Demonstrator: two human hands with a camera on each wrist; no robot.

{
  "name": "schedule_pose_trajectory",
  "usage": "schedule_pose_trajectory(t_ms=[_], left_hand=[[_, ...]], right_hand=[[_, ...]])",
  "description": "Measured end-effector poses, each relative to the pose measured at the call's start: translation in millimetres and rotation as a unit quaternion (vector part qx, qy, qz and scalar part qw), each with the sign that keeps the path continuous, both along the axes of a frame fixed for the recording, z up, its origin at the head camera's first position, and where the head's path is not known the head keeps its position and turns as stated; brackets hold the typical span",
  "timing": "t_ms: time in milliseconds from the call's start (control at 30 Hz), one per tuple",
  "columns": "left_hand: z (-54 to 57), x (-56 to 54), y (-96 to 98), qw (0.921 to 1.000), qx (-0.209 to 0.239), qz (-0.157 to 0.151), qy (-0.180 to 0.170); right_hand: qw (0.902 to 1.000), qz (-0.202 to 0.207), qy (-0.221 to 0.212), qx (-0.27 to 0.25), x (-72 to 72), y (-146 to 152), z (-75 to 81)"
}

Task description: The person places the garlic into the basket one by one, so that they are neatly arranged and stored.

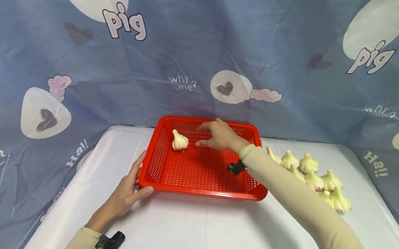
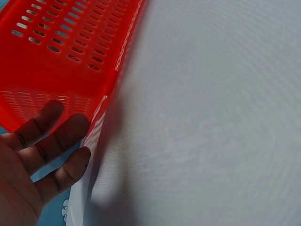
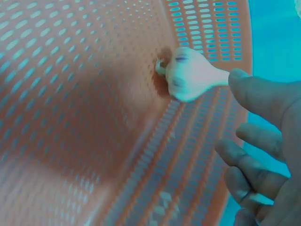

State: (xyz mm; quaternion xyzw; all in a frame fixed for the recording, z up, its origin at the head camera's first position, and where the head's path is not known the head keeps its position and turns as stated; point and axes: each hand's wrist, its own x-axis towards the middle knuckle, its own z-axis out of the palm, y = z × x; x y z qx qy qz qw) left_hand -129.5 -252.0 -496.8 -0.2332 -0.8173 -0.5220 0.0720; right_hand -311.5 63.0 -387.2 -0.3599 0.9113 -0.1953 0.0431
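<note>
A red plastic basket with slotted walls sits on the white table. One garlic bulb lies inside it near the back left, neck up. My right hand is over the back of the basket, fingers and thumb spread apart, holding nothing. In the right wrist view that bulb shows just beyond the thumb tip. At the basket's front left corner is my left hand, its thumb by the front rim and its fairly straight fingers along the left side.
Several more garlic bulbs are grouped on the table to the right of the basket, partly behind my right sleeve. A blue printed cloth hangs behind the table.
</note>
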Motion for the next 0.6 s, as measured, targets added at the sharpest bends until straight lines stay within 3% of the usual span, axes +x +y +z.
schedule_pose_trajectory(t_ms=[167, 600], left_hand=[[-0.6, 0.2, 1.1, 0.9999, 0.005, -0.008, 0.009], [-0.2, 0.7, 3.4, 0.9999, 0.009, -0.002, 0.006]], right_hand=[[0.9998, 0.008, 0.003, -0.018, 13.3, 39.0, 15.0], [0.9995, -0.020, 0.021, -0.015, 44.2, 112.6, 31.0]])
